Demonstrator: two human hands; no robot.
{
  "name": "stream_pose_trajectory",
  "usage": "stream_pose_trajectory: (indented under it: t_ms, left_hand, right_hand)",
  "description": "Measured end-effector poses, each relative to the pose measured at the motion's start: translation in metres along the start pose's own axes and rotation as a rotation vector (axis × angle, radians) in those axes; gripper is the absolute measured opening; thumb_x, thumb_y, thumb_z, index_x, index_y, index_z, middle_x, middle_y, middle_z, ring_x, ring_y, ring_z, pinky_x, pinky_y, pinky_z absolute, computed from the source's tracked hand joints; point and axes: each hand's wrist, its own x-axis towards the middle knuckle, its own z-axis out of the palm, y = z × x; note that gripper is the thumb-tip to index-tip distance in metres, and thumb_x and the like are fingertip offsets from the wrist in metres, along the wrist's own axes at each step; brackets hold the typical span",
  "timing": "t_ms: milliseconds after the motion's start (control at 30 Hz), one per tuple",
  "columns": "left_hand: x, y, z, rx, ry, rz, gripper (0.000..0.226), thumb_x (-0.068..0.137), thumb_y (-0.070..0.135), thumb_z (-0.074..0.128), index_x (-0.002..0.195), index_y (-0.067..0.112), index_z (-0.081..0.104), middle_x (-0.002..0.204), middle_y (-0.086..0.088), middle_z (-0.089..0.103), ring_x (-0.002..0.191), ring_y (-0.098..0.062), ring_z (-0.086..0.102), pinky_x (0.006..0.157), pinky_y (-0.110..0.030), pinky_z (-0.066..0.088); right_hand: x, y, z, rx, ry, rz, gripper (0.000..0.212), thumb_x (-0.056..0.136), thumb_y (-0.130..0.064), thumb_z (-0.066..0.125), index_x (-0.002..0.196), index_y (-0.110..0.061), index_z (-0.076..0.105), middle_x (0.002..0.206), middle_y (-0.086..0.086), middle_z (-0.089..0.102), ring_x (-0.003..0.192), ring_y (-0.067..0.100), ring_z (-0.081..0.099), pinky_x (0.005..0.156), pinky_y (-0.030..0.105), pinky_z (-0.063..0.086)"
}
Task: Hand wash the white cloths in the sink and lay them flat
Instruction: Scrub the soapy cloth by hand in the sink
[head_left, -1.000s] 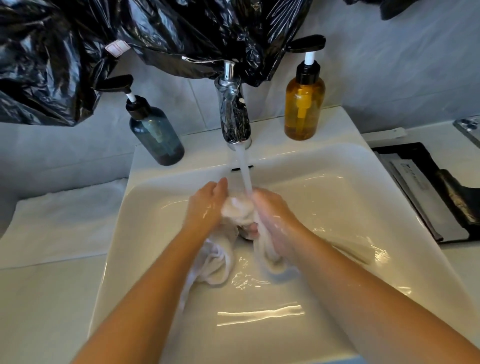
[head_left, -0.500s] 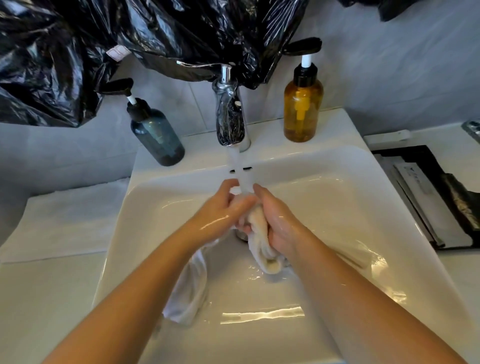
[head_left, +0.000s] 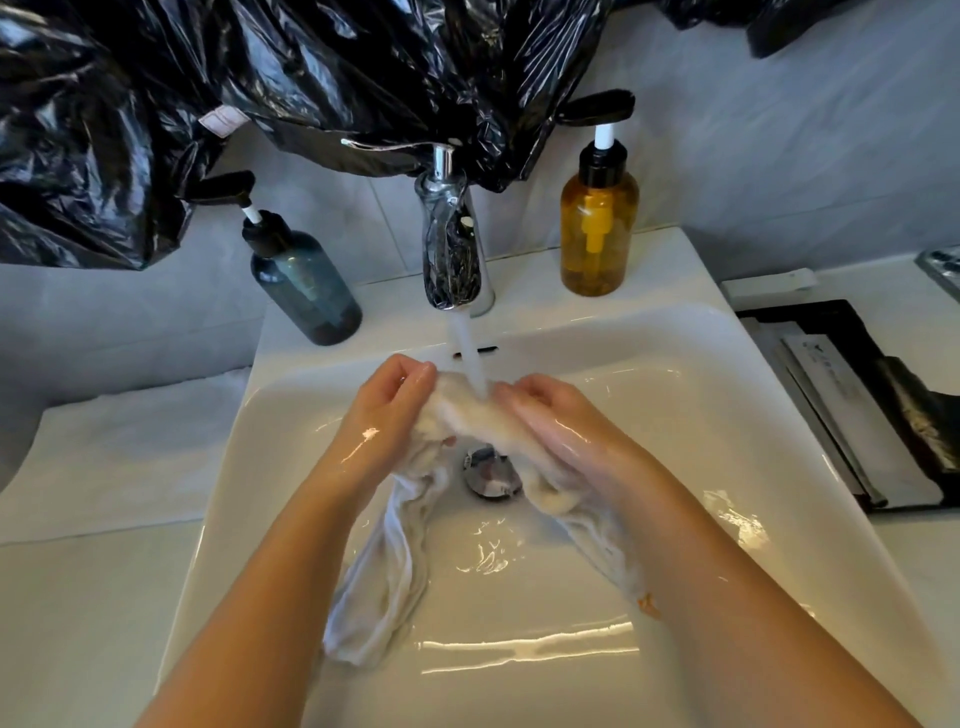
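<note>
Head view: white cloth (head_left: 457, 415) bunched under the tap (head_left: 452, 254) stream, above the sink (head_left: 519, 613) drain (head_left: 491, 475). Left hand (head_left: 387, 415) and right hand (head_left: 558, 434) both grip it, fingers (head_left: 415, 371) curled round the wad. Risk: water hitting the wad may splash onto the counter (head_left: 78, 623); the trailing end could slip into the drain.

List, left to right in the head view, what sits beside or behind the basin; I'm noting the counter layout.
Flat white towel → blue-grey pump bottle → chrome tap → amber pump bottle → black tray.
</note>
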Motion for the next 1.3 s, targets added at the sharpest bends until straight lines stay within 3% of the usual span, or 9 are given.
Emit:
stream_pose_trajectory:
  t_ms: [67, 167, 233, 367, 500, 700, 967, 1133, 1300]
  left_hand:
    - [-0.004, 0.001, 0.008, -0.058, 0.037, -0.013, 0.013, 0.099, 0.023, 0.058, 0.085, 0.024, 0.057, 0.073, -0.002, 0.061, 0.064, -0.019, 0.053, 0.054, -0.025, 0.041]
    - [-0.013, 0.005, 0.046, 0.039, 0.219, 0.023, 0.026, 0.093, 0.015, 0.054, 0.069, 0.025, 0.055, 0.06, 0.012, 0.057, 0.056, -0.01, 0.049, 0.052, -0.022, 0.038]
    - [-0.018, 0.011, 0.074, 0.101, 0.317, -0.015, 0.031, 0.094, 0.021, 0.056, 0.063, 0.022, 0.054, 0.056, 0.009, 0.059, 0.054, -0.009, 0.054, 0.051, -0.023, 0.039]
    - [0.006, 0.0, 0.072, 0.189, 0.361, -0.208, 0.02, 0.084, 0.02, 0.063, 0.067, 0.009, 0.063, 0.059, -0.006, 0.064, 0.055, -0.023, 0.058, 0.049, -0.034, 0.045]
    - [0.0, -0.004, 0.055, 0.086, 0.462, -0.141, 0.033, 0.087, 0.027, 0.055, 0.057, 0.016, 0.047, 0.052, 0.002, 0.044, 0.055, -0.017, 0.041, 0.053, -0.031, 0.036]
    - [-0.003, -0.001, 0.069, 0.155, 0.443, -0.083, 0.036, 0.093, 0.018, 0.056, 0.06, 0.007, 0.044, 0.053, 0.002, 0.043, 0.054, -0.014, 0.036, 0.051, -0.03, 0.03]
    - [0.018, 0.001, -0.022, 1.229, -0.439, -0.486, 0.042, 0.103, 0.044, 0.03, 0.106, 0.017, 0.062, 0.111, -0.006, 0.061, 0.099, -0.023, 0.056, 0.085, -0.035, 0.042]
    - [-0.004, 0.01, 0.032, 0.428, -0.211, -0.189, 0.046, 0.098, 0.054, 0.031, 0.112, 0.023, 0.062, 0.11, -0.003, 0.068, 0.098, -0.02, 0.064, 0.092, -0.043, 0.052]
    - [0.009, 0.003, 0.046, 0.613, 0.083, -0.215, 0.047, 0.099, 0.047, 0.04, 0.072, 0.014, 0.059, 0.075, -0.002, 0.062, 0.072, -0.023, 0.058, 0.068, -0.032, 0.046]
  right_hand:
    - [-0.001, 0.0, 0.002, 0.265, 0.179, -0.001, 0.022, 0.099, -0.032, 0.061, 0.103, -0.011, 0.059, 0.081, 0.0, 0.055, 0.07, 0.011, 0.057, 0.063, 0.022, 0.044]
    - [-0.002, -0.006, 0.026, 0.582, 0.25, 0.073, 0.028, 0.091, -0.048, 0.063, 0.093, -0.02, 0.056, 0.089, 0.011, 0.059, 0.083, 0.027, 0.059, 0.075, 0.037, 0.052]
    - [0.002, -0.007, 0.041, 0.514, 0.301, 0.042, 0.027, 0.085, -0.052, 0.057, 0.085, -0.025, 0.057, 0.093, 0.015, 0.065, 0.089, 0.032, 0.064, 0.082, 0.041, 0.056]
    - [0.0, 0.0, 0.048, 0.451, 0.307, 0.005, 0.027, 0.093, -0.014, 0.054, 0.068, -0.02, 0.06, 0.063, 0.002, 0.061, 0.066, 0.024, 0.06, 0.06, 0.033, 0.047]
    - [-0.003, -0.002, 0.051, 0.416, 0.333, 0.052, 0.037, 0.093, -0.019, 0.055, 0.056, -0.022, 0.05, 0.059, 0.002, 0.044, 0.061, 0.022, 0.044, 0.057, 0.03, 0.035]
    - [0.004, 0.003, 0.065, 0.455, 0.351, 0.171, 0.019, 0.085, -0.029, 0.05, 0.069, -0.019, 0.056, 0.069, 0.007, 0.058, 0.074, 0.036, 0.064, 0.068, 0.041, 0.049]
    - [-0.006, 0.007, 0.05, 0.244, 0.271, 0.013, 0.033, 0.104, -0.028, 0.048, 0.083, -0.004, 0.057, 0.074, 0.006, 0.049, 0.073, 0.019, 0.048, 0.064, 0.03, 0.038]
    - [0.0, 0.009, 0.049, 0.266, 0.352, -0.063, 0.033, 0.1, -0.02, 0.046, 0.07, -0.026, 0.056, 0.07, -0.005, 0.058, 0.074, 0.017, 0.055, 0.075, 0.039, 0.048]
    - [0.012, 0.02, 0.039, 0.236, 0.357, 0.016, 0.025, 0.088, -0.044, 0.047, 0.075, -0.034, 0.065, 0.081, 0.001, 0.071, 0.092, 0.033, 0.068, 0.092, 0.055, 0.054]
